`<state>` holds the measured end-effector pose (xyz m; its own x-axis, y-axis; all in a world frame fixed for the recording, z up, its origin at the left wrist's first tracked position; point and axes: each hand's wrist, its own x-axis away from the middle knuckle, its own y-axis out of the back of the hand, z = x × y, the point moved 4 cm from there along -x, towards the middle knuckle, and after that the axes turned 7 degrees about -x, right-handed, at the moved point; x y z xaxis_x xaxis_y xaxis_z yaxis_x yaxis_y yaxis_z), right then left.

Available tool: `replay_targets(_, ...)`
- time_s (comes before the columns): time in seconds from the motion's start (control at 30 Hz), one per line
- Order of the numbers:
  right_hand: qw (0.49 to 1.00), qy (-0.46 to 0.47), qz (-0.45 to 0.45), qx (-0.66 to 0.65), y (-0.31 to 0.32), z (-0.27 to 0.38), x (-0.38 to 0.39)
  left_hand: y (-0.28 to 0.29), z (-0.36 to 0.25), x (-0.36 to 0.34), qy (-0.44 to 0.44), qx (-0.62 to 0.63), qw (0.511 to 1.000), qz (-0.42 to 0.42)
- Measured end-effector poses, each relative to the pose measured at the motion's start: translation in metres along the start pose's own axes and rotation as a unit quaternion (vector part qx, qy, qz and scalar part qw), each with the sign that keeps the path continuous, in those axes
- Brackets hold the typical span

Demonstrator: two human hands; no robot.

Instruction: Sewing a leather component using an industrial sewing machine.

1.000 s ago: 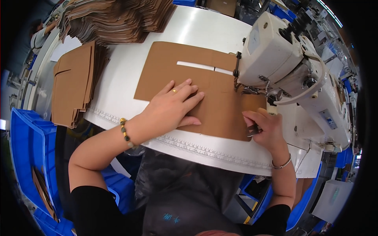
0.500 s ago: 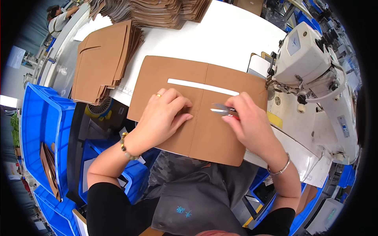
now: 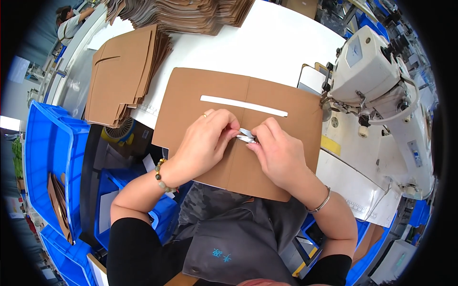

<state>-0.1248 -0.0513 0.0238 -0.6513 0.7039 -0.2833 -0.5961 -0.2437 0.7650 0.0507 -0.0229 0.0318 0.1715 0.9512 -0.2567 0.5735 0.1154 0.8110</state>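
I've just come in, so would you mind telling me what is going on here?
A person at a sewing machine is working over a brown panel with both hands. The right hand holds small metal snips, their blades by the panel's middle seam. The left hand has its thumb and fingertips close to the blades; whether it pinches a thread is too small to tell. Similar brown pieces stand stacked to the left.
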Motion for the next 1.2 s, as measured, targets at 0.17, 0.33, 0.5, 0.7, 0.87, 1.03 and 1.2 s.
replay_targets(0.17, 0.999, 0.017, -0.008, 0.041, -0.003, 0.003, 0.0, -0.002, 0.001, 0.003, 0.036, 0.083, 0.996, -0.023)
replay_targets(0.33, 0.999, 0.031, -0.014, 0.043, -0.006, 0.003, 0.0, -0.006, 0.004, 0.004, 0.042, 0.104, 0.993, -0.031)
replay_targets(0.5, 1.0, -0.019, -0.012, 0.006, 0.0, -0.004, 0.001, 0.015, 0.023, 0.024, 0.129, 0.141, 0.981, -0.027)
replay_targets(0.7, 0.991, -0.092, -0.071, -0.072, 0.02, -0.026, -0.005, 0.076, 0.095, 0.12, 0.331, 0.165, 0.927, -0.068)
replay_targets(0.87, 0.986, -0.115, -0.062, -0.103, 0.014, -0.026, -0.009, 0.043, 0.177, 0.177, 0.425, 0.066, 0.9, -0.075)
replay_targets(1.03, 0.977, -0.17, -0.063, -0.113, 0.013, -0.031, -0.006, 0.024, 0.222, 0.192, 0.439, 0.055, 0.893, -0.082)
replay_targets(1.2, 0.979, -0.16, -0.059, -0.114, 0.012, -0.031, -0.006, 0.031, 0.211, 0.183, 0.46, -0.037, 0.887, -0.025)
